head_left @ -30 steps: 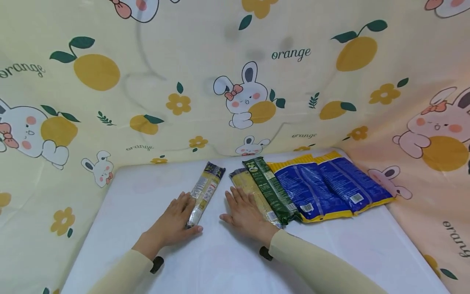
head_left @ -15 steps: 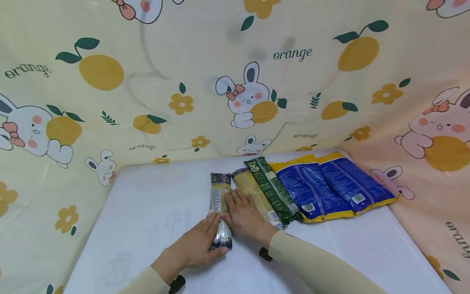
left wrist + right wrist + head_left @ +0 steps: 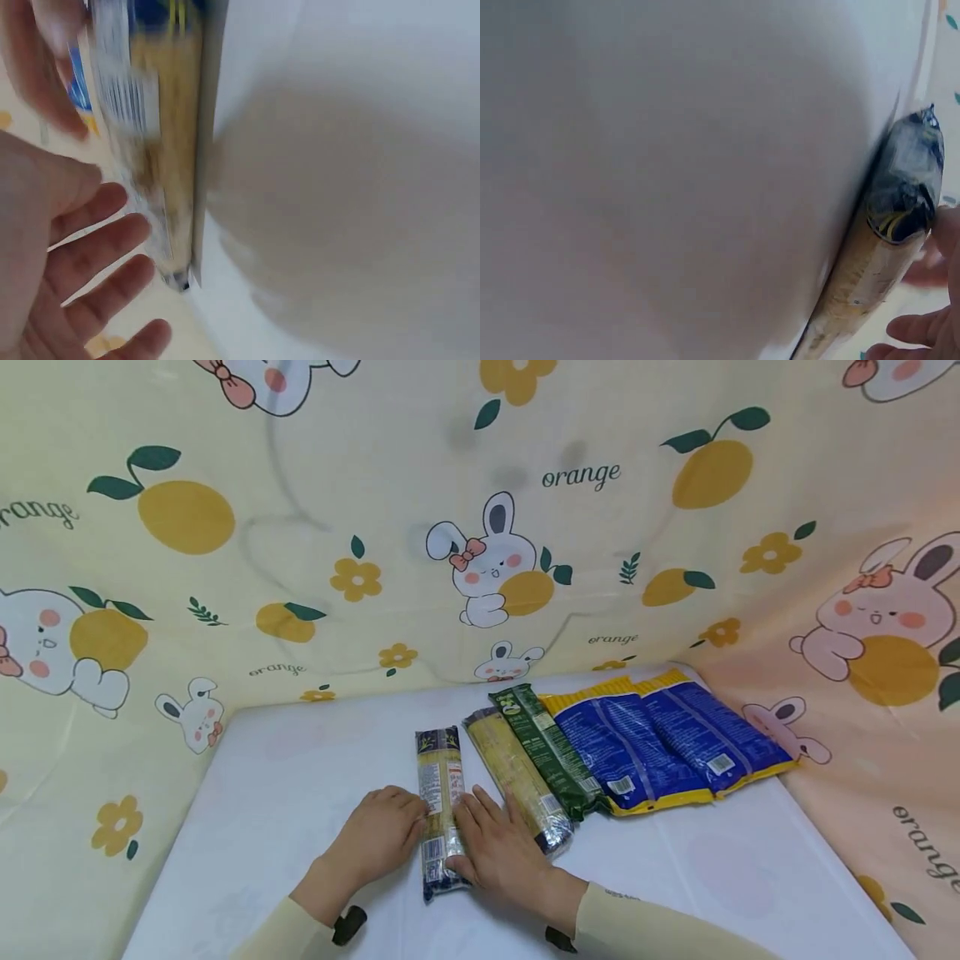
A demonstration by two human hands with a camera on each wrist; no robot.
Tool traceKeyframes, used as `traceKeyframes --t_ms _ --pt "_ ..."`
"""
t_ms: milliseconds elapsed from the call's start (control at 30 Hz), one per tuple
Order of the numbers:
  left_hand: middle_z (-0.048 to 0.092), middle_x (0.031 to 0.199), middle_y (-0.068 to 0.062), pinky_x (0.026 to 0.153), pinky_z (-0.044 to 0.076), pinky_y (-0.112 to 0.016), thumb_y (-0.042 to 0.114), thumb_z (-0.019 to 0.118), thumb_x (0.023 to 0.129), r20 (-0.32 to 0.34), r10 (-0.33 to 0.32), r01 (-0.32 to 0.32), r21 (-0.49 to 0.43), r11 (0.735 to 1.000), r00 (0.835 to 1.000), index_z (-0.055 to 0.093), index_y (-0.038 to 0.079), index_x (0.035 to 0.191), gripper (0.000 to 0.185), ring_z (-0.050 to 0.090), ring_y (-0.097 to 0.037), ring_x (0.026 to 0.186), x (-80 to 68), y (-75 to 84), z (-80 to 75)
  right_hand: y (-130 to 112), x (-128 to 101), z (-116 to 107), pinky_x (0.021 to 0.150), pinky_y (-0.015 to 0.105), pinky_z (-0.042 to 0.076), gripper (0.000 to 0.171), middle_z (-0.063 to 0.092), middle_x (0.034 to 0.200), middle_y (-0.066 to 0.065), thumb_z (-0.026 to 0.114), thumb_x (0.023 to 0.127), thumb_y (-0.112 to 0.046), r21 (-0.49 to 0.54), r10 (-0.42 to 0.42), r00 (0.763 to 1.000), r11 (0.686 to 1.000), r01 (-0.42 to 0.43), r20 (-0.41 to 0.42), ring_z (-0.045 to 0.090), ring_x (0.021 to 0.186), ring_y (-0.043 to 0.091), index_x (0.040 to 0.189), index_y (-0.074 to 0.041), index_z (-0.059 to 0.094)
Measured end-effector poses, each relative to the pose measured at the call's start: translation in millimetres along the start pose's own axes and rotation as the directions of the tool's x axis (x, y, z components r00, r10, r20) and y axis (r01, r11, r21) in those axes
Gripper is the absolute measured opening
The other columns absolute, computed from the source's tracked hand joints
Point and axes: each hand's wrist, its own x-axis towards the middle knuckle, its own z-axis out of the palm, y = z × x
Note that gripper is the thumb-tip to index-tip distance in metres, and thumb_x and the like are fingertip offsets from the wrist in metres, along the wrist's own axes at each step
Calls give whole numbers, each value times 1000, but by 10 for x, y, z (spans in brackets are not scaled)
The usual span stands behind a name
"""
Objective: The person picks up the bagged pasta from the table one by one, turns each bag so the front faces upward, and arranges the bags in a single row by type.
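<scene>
As both hands meet at one pack, its lower half is partly covered.
Left hand [image 3: 382,837]: fingers straight, pressing the noodle pack's left side.
Noodle pack [image 3: 439,781]: flat on the white table [image 3: 300,793], lengthwise between the hands; label blurred in the wrist views.
Right hand [image 3: 498,852]: fingers straight, resting on the noodle pack's right edge.
Clear pack [image 3: 517,777]: just right of the noodle pack.
Green pack [image 3: 546,745]: further right.
Blue packs [image 3: 660,739]: furthest right, print illegible.

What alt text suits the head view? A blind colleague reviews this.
Two hands, left hand and right hand, flank a narrow noodle packet on a white table; four more packets lie alongside to the right.
</scene>
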Motion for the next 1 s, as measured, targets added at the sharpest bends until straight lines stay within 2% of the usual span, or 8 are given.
traceKeyframes --t_ms 100,200,333,467,567,733,833,1000 --pt "74 126 -7 102 53 -51 29 65 105 -28 -54 54 11 998 998 73 11 126 29 65 -29 122 233 -117 23 -3 -75 25 114 62 42 71 60 148 12 54 103 -63 -35 -2 997 999 -1 -76 53 142 31 148 -8 57" --pt "72 129 -10 102 52 -52 31 62 106 -41 -89 89 13 996 995 71 9 130 33 63 -31 123 507 -207 32 11 -124 63 102 48 49 63 65 124 9 61 98 -65 -64 -18 982 998 6 -189 61 118 26 124 -9 63" --pt "69 133 -12 103 50 -54 33 56 109 -36 -106 107 18 994 994 69 8 134 37 60 -33 126 885 -267 76 22 -161 95 81 38 44 56 56 95 3 67 93 -66 -86 -50 948 996 24 -314 54 90 21 95 -12 55" --pt "65 136 -13 105 46 -57 36 51 111 21 -121 121 6 993 992 66 8 138 42 56 -35 129 1166 -290 136 17 -175 105 71 35 38 59 46 82 0 68 90 -68 -95 -68 929 995 36 -364 46 76 20 84 -13 47" --pt "63 137 -14 105 45 -58 42 50 111 71 -141 141 0 990 988 65 8 139 46 54 -36 129 1295 -311 190 2 -184 101 69 35 35 61 40 76 -1 68 89 -70 -104 -55 935 994 19 -351 42 72 20 80 -14 44" --pt "61 138 -14 107 42 -60 57 48 109 150 -194 192 28 981 969 63 8 141 61 52 -35 129 1416 -342 288 -35 -206 78 71 34 35 62 43 78 -2 62 91 -75 -108 -1 972 994 -25 -234 44 75 19 81 -15 49" --pt "62 137 -15 107 41 -61 64 45 107 156 -213 208 43 977 965 66 7 138 68 52 -35 128 1470 -337 329 -39 -212 87 73 34 36 62 44 79 -2 59 93 -76 -99 20 982 994 -39 -186 45 77 18 82 -16 50" --pt "63 129 -16 107 38 -62 70 44 104 132 -234 226 71 972 963 71 4 129 76 52 -36 128 1546 -292 372 -27 -204 87 75 34 36 61 45 80 -3 58 93 -76 -97 25 984 994 -43 -177 46 79 17 83 -16 50"
